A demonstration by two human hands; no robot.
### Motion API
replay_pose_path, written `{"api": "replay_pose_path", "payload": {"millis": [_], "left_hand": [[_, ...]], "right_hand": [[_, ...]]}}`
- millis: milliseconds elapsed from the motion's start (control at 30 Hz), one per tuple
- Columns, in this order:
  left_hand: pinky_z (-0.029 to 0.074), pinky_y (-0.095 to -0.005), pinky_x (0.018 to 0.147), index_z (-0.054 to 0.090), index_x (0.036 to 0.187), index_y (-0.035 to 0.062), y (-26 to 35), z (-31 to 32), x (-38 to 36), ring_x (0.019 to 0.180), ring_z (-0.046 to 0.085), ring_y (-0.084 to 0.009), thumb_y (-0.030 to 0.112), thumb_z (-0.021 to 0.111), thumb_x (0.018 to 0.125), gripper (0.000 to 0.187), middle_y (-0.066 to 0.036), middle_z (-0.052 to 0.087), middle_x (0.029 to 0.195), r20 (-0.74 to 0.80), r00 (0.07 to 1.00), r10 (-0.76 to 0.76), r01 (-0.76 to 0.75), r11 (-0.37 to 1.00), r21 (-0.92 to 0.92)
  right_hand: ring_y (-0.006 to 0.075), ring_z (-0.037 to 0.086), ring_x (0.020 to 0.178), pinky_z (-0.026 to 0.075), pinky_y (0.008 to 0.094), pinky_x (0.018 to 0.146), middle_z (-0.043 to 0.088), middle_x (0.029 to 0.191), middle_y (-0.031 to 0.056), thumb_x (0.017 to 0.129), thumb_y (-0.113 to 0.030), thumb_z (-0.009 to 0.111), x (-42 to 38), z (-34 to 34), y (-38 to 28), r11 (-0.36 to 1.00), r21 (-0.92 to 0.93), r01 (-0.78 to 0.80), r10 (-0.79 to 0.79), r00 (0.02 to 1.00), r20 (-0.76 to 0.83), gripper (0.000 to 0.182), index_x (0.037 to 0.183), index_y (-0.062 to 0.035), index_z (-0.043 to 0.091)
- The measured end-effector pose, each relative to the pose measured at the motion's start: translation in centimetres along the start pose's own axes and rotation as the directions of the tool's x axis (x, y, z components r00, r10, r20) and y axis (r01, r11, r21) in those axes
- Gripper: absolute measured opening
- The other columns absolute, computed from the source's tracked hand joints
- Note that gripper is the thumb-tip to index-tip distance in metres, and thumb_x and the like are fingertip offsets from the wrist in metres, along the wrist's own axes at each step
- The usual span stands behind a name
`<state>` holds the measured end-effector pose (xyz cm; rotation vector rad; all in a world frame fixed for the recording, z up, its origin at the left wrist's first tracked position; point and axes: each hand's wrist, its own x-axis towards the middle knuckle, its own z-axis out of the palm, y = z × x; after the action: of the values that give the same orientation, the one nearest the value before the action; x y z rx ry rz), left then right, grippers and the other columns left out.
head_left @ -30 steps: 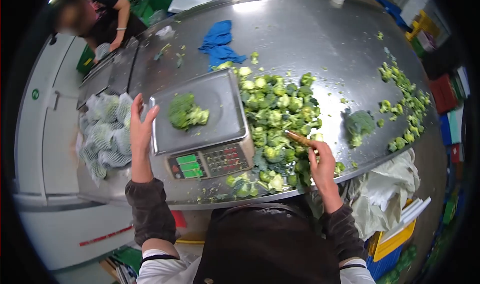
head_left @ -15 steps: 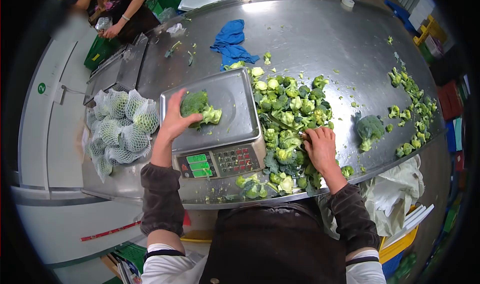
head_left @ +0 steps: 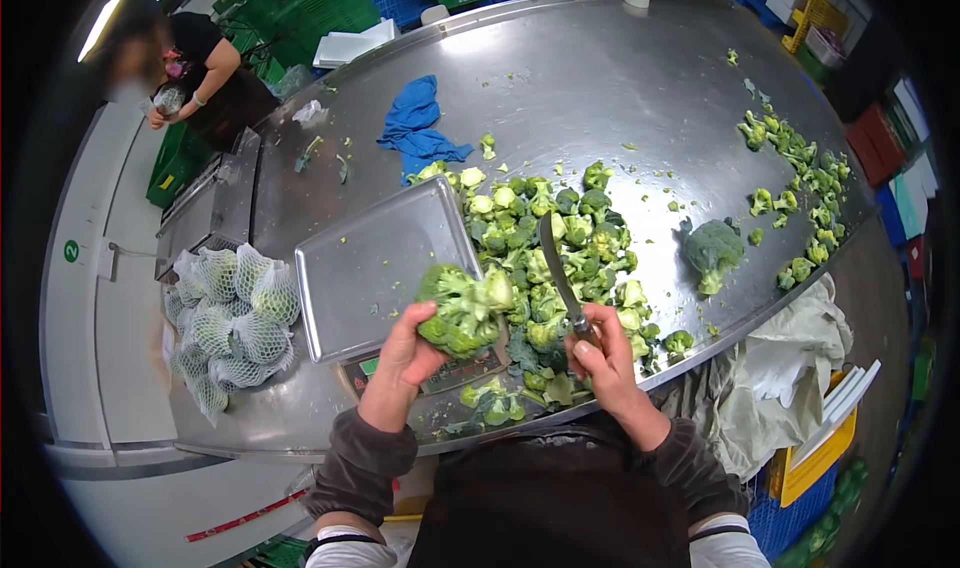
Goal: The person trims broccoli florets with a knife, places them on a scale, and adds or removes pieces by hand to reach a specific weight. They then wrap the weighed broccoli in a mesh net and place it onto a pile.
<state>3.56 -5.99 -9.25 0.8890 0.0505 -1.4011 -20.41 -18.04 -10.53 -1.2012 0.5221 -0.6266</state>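
My left hand (head_left: 404, 356) is closed around a broccoli head (head_left: 460, 308), its cut stem pointing right toward the knife. In my right hand (head_left: 606, 360) is a knife (head_left: 556, 268) with a curved blade tilted up and away from me. Below and left of the broccoli sits a weighing scale with a bare metal pan (head_left: 385, 268); my left hand and the broccoli hide much of its display and keys. A pile of cut broccoli florets (head_left: 545, 218) lies right of the scale, partly behind the knife.
Net-wrapped broccoli heads (head_left: 235, 308) are stacked left of the scale. A whole broccoli (head_left: 713, 252) and scattered florets (head_left: 820, 183) lie on the right of the steel table (head_left: 570, 58). A blue cloth (head_left: 415, 123) rests farther back. Another person (head_left: 215, 78) stands at the far left.
My left hand has lifted the broccoli off the scale pan and brought it right and nearer to me. My right hand has raised the knife from the floret pile. My view has shifted.
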Motion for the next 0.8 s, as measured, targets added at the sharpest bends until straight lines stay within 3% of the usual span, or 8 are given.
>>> {"api": "replay_pose_path", "payload": {"millis": [133, 267, 300, 333, 433, 500, 600, 800], "left_hand": [[0.039, -0.0677, 0.087, 0.039, 0.131, 0.0037, -1.3, 2.8, -0.4, 0.115, 0.049, -0.0380, 0.028, 0.060, 0.080, 0.061, -0.016, 0.050, 0.127, 0.045, 0.997, -0.065, 0.065, 0.998, -0.012], [0.038, -0.0662, 0.090, 0.040, 0.131, 0.0036, -1.7, 4.1, -0.7, 0.115, 0.049, -0.0369, 0.029, 0.059, 0.080, 0.059, -0.016, 0.050, 0.127, -0.003, 0.996, -0.089, 0.089, 0.996, -0.033], [0.037, -0.0636, 0.092, 0.042, 0.130, 0.0037, -1.4, 3.8, -0.9, 0.115, 0.050, -0.0353, 0.029, 0.059, 0.080, 0.058, -0.016, 0.050, 0.127, -0.023, 0.997, -0.069, 0.069, 0.998, -0.005], [0.037, -0.0609, 0.094, 0.043, 0.129, 0.0039, -1.1, 3.4, -1.1, 0.115, 0.050, -0.0338, 0.029, 0.059, 0.079, 0.057, -0.016, 0.051, 0.127, -0.039, 0.998, -0.049, 0.050, 0.999, 0.022], [0.042, -0.0438, 0.097, 0.045, 0.128, 0.0044, -0.5, 1.9, -1.2, 0.109, 0.053, -0.0292, 0.015, 0.065, 0.072, 0.060, -0.014, 0.054, 0.120, -0.219, 0.971, 0.099, -0.088, 0.994, 0.058], [0.044, -0.0372, 0.093, 0.041, 0.131, 0.0030, 2.0, 1.4, -2.0, 0.107, 0.054, -0.0262, 0.012, 0.067, 0.069, 0.068, -0.015, 0.053, 0.118, -0.111, 0.844, 0.524, -0.380, 0.732, 0.566], [0.045, -0.0329, 0.089, 0.037, 0.133, 0.0021, 4.3, 0.6, -2.0, 0.105, 0.054, -0.0243, 0.011, 0.070, 0.065, 0.075, -0.016, 0.051, 0.118, -0.067, 0.692, 0.719, -0.284, 0.356, 0.891], [0.041, -0.0331, 0.093, 0.035, 0.133, -0.0007, 5.6, -5.3, 0.4, 0.108, 0.051, -0.0268, 0.024, 0.071, 0.070, 0.076, -0.020, 0.049, 0.121, -0.170, 0.598, 0.783, -0.091, 0.277, 0.957]], "right_hand": [[0.0118, 0.049, 0.062, 0.041, 0.0260, 0.057, 0.056, 0.084, 0.0076, 0.091, -0.026, 0.043, 0.0, -0.8, 0.0, 0.864, -0.454, 0.218, -0.178, 0.975, 0.131, 0.033, 0.115, -0.0028, 0.041], [0.0121, 0.050, 0.064, 0.041, 0.0268, 0.058, 0.057, 0.083, 0.0064, 0.090, -0.023, 0.041, -0.5, -1.4, -0.2, 0.863, -0.486, 0.135, -0.115, 0.991, 0.070, 0.033, 0.114, -0.0004, 0.044], [0.0120, 0.048, 0.062, 0.041, 0.0267, 0.057, 0.057, 0.080, 0.0061, 0.090, -0.021, 0.041, -0.4, -1.8, 0.1, 0.877, -0.478, 0.047, -0.076, 0.996, -0.043, 0.031, 0.113, -0.0005, 0.046], [0.0308, 0.059, 0.075, 0.045, 0.0358, 0.068, 0.060, 0.086, 0.0153, 0.089, -0.023, 0.046, -0.2, -2.4, -0.9, 0.887, -0.454, -0.087, 0.019, 0.988, -0.153, 0.033, 0.116, -0.0033, 0.047], [0.0333, 0.060, 0.076, 0.045, 0.0388, 0.070, 0.061, 0.087, 0.0182, 0.089, -0.024, 0.048, 1.2, -6.8, 0.5, 0.804, -0.546, -0.236, -0.050, 0.888, -0.457, 0.035, 0.118, -0.0046, 0.046], [0.0362, 0.060, 0.079, 0.045, 0.0420, 0.072, 0.061, 0.090, 0.0207, 0.089, -0.025, 0.050, 2.0, -10.2, 0.9, 0.627, -0.697, -0.347, -0.101, 0.851, -0.515, 0.036, 0.118, -0.0052, 0.046], [0.0379, 0.060, 0.085, 0.046, 0.0453, 0.076, 0.060, 0.099, 0.0197, 0.086, -0.023, 0.053, 2.5, -14.7, 4.2, 0.458, -0.813, -0.360, -0.220, 0.840, -0.496, 0.035, 0.116, -0.0054, 0.048], [0.0339, 0.056, 0.094, 0.046, 0.0420, 0.078, 0.055, 0.101, 0.0160, 0.078, -0.011, 0.059, 2.3, -16.0, 5.7, 0.283, -0.891, -0.356, -0.234, 0.875, -0.423, 0.035, 0.112, -0.0050, 0.052]]}}
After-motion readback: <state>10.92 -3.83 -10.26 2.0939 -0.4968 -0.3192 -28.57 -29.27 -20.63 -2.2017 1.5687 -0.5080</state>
